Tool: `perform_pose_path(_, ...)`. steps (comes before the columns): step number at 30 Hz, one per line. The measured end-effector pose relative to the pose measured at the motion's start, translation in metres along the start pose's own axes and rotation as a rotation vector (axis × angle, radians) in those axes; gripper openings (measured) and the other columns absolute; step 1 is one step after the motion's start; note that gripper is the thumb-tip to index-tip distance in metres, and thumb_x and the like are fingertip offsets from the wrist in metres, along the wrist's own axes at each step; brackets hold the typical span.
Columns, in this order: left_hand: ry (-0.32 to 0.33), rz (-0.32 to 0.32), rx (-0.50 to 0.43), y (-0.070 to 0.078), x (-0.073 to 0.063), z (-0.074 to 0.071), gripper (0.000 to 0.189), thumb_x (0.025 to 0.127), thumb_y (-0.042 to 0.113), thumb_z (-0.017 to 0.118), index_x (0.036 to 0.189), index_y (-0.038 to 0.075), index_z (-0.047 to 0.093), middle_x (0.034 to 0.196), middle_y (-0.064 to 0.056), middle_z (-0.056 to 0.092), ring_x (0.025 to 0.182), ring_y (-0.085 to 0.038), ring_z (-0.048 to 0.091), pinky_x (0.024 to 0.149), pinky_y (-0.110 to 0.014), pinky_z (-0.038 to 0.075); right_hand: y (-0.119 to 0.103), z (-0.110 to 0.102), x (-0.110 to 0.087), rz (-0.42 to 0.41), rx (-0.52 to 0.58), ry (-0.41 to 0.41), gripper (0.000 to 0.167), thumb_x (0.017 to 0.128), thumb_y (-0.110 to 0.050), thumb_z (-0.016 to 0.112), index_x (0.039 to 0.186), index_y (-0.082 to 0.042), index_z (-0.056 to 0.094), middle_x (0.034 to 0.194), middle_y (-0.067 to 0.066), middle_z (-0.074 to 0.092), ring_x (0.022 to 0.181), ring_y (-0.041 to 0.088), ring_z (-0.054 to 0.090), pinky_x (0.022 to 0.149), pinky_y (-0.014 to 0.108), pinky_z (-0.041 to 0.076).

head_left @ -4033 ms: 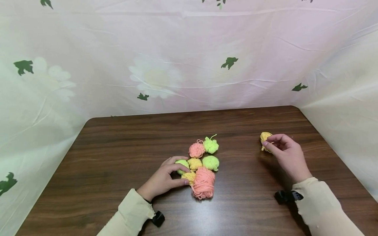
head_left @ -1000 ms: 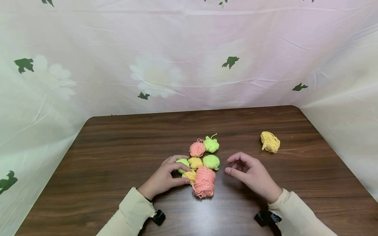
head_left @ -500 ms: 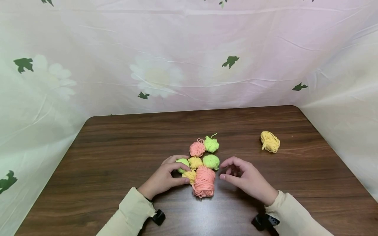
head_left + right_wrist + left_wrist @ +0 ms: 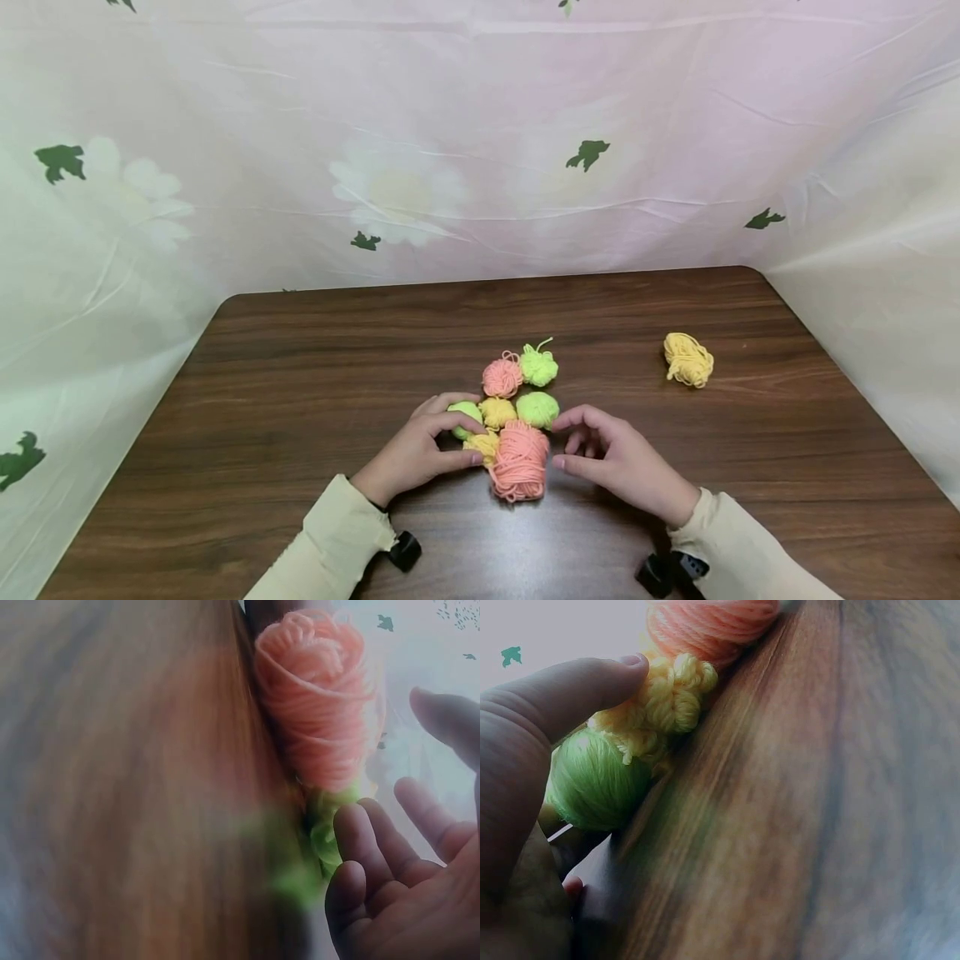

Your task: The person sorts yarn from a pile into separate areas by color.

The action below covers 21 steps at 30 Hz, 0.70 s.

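Left hand (image 4: 414, 452) cups the green ball (image 4: 596, 784), thumb at the yellow ball (image 4: 671, 697); right hand (image 4: 628, 462), thumb and fingers apart, holding nothing, stands beside the pink skein (image 4: 519, 462). Caution: sideways pressure could roll either ball away, and loose strands of the pink skein could snag a finger. Pink skein: barrel-shaped, loosely wound, lying on the table (image 4: 337, 358) between the hands. Right-hand contact with it cannot be confirmed.

You have free table (image 4: 660, 408) between your right hand (image 4: 618, 462) and the lone yellow skein (image 4: 688, 360), but leftward the big pink skein (image 4: 519, 462) and the green ball (image 4: 537, 409) touching it stand between that hand and your left hand (image 4: 412, 454)
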<state>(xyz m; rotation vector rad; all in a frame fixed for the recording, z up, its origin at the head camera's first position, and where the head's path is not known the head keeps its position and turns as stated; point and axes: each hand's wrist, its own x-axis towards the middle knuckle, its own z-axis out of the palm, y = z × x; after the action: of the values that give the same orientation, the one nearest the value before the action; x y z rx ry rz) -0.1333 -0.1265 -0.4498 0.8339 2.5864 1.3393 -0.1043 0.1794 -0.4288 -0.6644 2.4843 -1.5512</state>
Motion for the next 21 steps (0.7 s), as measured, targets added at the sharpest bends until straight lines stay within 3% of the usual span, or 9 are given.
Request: perform_pose_path(21, -0.001, -0.011, -0.005, 0.002, 0.000, 0.000, 0.022, 0.083, 0.031, 0.084, 0.101, 0.034, 0.072, 0.145, 0.004, 0.052, 0.138, -0.029, 0.039, 0.110, -0.060, 0.027, -0.001, 0.011, 0.001, 0.041, 0.016, -0.091, 0.048, 0.086, -0.030, 0.081, 0.126, -0.012, 0.061, 0.092, 0.000, 0.068, 0.080, 0.012, 0.062, 0.065, 0.027, 0.050)
